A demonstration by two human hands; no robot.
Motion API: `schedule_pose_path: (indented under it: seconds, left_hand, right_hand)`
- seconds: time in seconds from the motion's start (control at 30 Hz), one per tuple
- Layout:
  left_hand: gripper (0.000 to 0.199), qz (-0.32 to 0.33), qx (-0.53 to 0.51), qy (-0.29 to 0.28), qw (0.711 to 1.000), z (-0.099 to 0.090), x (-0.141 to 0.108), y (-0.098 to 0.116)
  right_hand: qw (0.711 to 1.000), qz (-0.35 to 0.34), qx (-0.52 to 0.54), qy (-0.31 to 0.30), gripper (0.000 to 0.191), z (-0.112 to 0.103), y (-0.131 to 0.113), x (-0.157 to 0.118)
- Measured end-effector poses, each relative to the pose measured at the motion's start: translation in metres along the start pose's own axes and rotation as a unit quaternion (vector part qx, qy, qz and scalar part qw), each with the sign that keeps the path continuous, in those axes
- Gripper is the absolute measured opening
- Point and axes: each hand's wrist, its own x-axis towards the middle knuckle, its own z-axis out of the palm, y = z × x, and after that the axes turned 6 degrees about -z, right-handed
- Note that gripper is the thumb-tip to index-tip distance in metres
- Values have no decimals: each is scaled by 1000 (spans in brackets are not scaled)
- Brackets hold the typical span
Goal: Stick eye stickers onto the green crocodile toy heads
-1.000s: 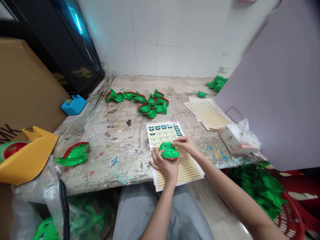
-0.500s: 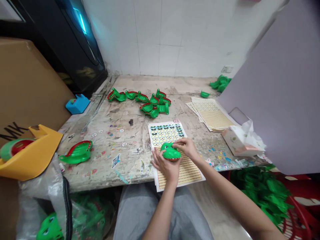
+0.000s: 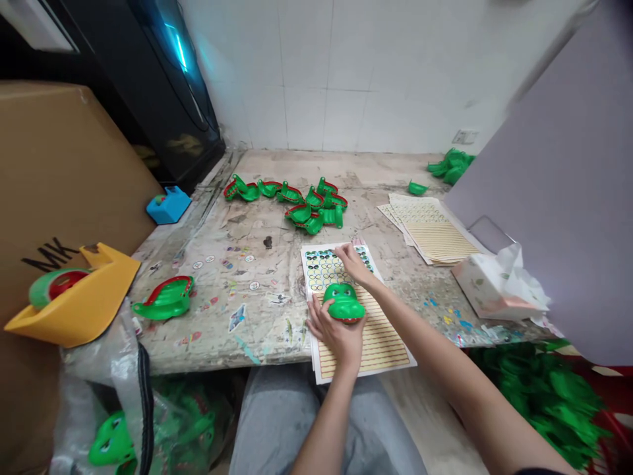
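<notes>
My left hand [image 3: 341,340] grips a green toy crocodile head [image 3: 345,302] that faces me, with two eyes on its top and red along its mouth edge. Beneath it lies a sheet of eye stickers [image 3: 363,353], with eye pairs in rows at its far end and yellow lined backing nearer me. At the sheet's upper rows is my right hand [image 3: 355,262], its fingertips pinched together. Whatever is between those fingertips is too small to make out.
Several green crocodile jaw pieces [image 3: 299,206] lie at the back; another jaw [image 3: 168,298] sits at left. A yellow tape dispenser [image 3: 74,316] and blue dispenser [image 3: 169,206] stand left. More sticker sheets [image 3: 435,234] and a tissue box [image 3: 487,287] are right.
My right hand has moved from the crocodile head's eye area to the sheet's upper rows. Both eyes on the head now show. My left hand keeps its hold; the view has shifted slightly.
</notes>
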Motion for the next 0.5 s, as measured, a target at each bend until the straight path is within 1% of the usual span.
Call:
schedule_pose_path:
  seconds: [0.03, 0.1, 0.2, 0.27, 0.37, 0.5]
  left_hand:
    - [61, 0, 2, 0, 1000, -1, 0, 0]
    - [61, 0, 3, -1, 1000, -1, 0, 0]
    - [59, 4, 2, -8, 1000, -1, 0, -1]
    - [59, 10, 3, -14, 1000, -1, -1, -1]
    - [60, 8, 3, -13, 1000, -1, -1, -1]
    - [61, 1, 0, -17, 1000, -1, -1, 0]
  right_hand:
    - [999, 5, 46, -18, 33, 11, 3, 12]
    - [996, -13, 78, -50, 27, 30, 7, 29]
    - [995, -62, 69, -46, 17, 46, 12, 35]
    - [993, -89, 62, -37, 15, 50, 14, 32]
    - [991, -123, 38, -31, 16, 50, 15, 28]
    - [990, -136, 22, -18, 18, 49, 15, 28]
